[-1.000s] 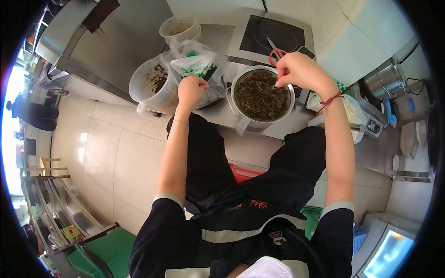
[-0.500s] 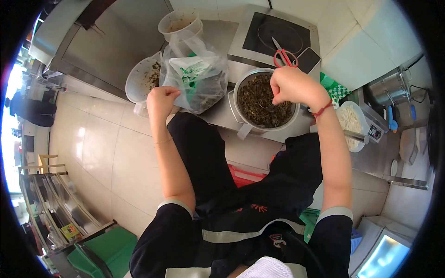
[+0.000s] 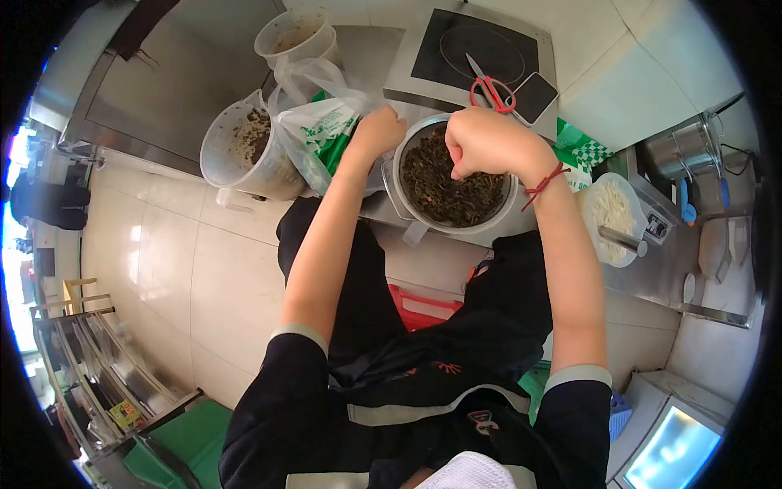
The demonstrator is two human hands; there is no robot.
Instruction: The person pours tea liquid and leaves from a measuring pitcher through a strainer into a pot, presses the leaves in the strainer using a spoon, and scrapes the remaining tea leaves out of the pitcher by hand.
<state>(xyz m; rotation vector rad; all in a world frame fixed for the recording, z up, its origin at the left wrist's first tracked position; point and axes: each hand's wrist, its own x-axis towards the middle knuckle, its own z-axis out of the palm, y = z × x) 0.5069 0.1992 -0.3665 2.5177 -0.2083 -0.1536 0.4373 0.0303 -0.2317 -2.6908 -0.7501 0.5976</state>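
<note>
While right hand (image 3: 497,145) hovers over dark leaves (image 3: 444,194), left hand (image 3: 378,134) beside bag (image 3: 332,122); grips narrow, contents unclear.

dark shredded leaves (image 3: 444,196) lie in a round strainer (image 3: 397,177) beside a crumpled translucent bag (image 3: 332,116).

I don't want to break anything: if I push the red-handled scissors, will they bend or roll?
The scissors should be stiff: their blades look metal. They'd probably slide, not roll, lying flat on the cooktop. They might bump the smartphone beside them.
</note>
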